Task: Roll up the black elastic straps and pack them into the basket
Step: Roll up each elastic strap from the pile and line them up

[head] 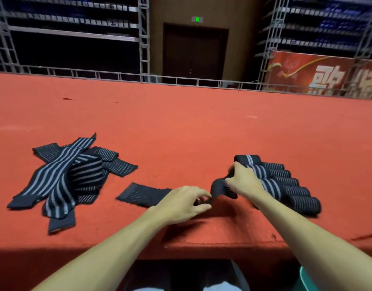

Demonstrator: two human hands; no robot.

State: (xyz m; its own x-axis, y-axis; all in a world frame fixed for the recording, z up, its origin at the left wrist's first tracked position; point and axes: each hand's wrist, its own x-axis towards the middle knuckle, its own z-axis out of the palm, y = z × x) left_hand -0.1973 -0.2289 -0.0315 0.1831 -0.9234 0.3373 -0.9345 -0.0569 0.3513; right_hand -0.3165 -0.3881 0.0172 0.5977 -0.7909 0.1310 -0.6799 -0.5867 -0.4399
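Arms (101, 257) fill the near view, both reaching over the red bench (180, 122). Far L on it is a pile (61, 177) of loose striped straps, crossed every which way. Far R is a row of done rolls (290, 185), side by side and touching. Between them, near the front edge, is the strap (145, 194) I'm working: flat tail on the bench, R end wound up.

R grip (244, 181) is closed round that roll (219, 189), which seems lifted just off the bench. The wrist is right against the done rolls. L grip (180, 203) seems to pinch the flat part next to the roll, but there's blur, so I'm not 100% sure. Teal thing (307, 280) at bottom R, below the bench, is maybe the basket; can't tell.

Risks, as I judge them:
- **Slack:** elastic wants to spring, so if L lets tension drop, the roll loosens or unwinds.
- **Coning:** uneven feed would push the roll out to one side, and it won't sit neat w/ the others.
- **Knocking the row:** R wrist is tight on it, so a careless turn could knock a done roll loose, poss. off the front edge.

Axis: strap runs L–R, approx parallel to the front edge, tilting slightly away at its L end. Free hemmed end points L toward the pile; wound end faces R. The roll's own axis is hard to read under the fingers.
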